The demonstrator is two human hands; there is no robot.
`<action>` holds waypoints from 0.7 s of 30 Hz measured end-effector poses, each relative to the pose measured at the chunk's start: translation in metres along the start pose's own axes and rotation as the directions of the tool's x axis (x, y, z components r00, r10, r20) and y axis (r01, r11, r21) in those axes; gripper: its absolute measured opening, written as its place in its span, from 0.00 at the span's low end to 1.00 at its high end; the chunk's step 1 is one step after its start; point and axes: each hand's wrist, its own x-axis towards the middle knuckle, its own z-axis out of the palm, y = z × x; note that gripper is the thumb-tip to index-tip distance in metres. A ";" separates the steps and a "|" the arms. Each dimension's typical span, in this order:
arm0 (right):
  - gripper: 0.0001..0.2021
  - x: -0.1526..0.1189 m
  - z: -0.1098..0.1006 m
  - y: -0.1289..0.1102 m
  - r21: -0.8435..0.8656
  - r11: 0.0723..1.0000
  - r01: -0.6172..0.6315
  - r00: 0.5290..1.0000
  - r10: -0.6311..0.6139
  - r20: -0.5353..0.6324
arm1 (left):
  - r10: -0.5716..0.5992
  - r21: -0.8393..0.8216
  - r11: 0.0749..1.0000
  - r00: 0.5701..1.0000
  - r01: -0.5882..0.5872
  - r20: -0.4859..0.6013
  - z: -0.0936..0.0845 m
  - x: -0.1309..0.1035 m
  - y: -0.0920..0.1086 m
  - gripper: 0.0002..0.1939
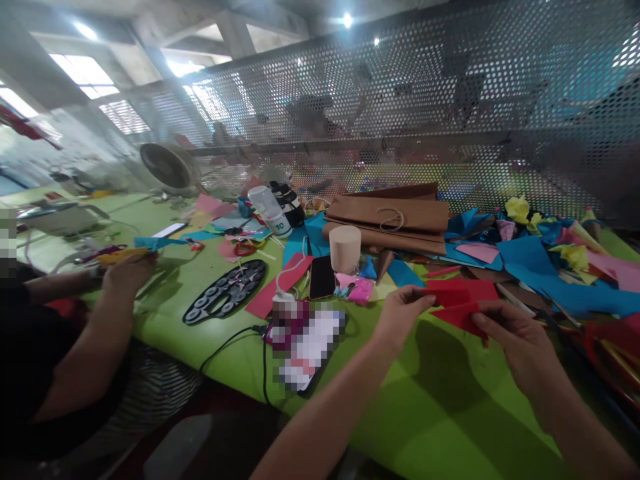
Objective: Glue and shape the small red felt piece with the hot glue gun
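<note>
Above the green table, my left hand (pixel 404 312) pinches the left end of a folded piece of red paper (pixel 456 315) between thumb and fingers. The right end of the same piece is gripped by my right hand (pixel 515 337), its thumb on the near side. Behind it lies another flat red sheet (pixel 477 291), partly covered. Left of my left hand are a small pink packet (pixel 361 291), a blue folded shape (pixel 368 267) and a dark phone (pixel 322 277). A beige cylinder (pixel 345 249) stands just behind them.
A co-worker's hands (pixel 129 270) hold yellow and blue material at the left. A lit phone (pixel 314 350), charging cables and a black oval tray (pixel 225 291) lie on the green table (pixel 165 340). Brown folded sheets (pixel 390 217), blue scraps (pixel 545 267) and a perforated metal screen (pixel 400 100) are behind.
</note>
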 end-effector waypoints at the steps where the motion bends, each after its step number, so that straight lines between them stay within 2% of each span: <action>1: 0.13 0.000 0.001 -0.001 0.040 0.999 -0.020 1.000 0.020 -0.008 | -0.003 0.012 1.000 1.000 0.003 -0.014 0.001 0.000 -0.001 0.15; 4: 0.13 -0.001 0.004 -0.003 0.065 0.998 -0.020 0.999 0.023 -0.047 | -0.009 0.045 0.999 0.999 0.011 -0.030 0.005 -0.002 -0.006 0.13; 9: 0.16 -0.002 0.004 -0.002 -0.010 1.000 -0.018 0.993 0.017 -0.118 | 0.006 0.038 0.999 1.000 -0.006 0.018 0.009 -0.005 -0.010 0.10; 16: 0.17 -0.001 0.004 -0.002 -0.047 0.999 -0.009 0.989 0.002 -0.150 | 0.037 0.117 0.992 0.999 -0.041 0.039 0.010 -0.008 -0.009 0.09; 21: 0.15 0.000 0.000 0.005 -0.052 0.999 -0.013 0.988 0.005 -0.153 | 0.020 0.095 0.995 0.998 -0.026 0.064 0.012 -0.010 -0.006 0.09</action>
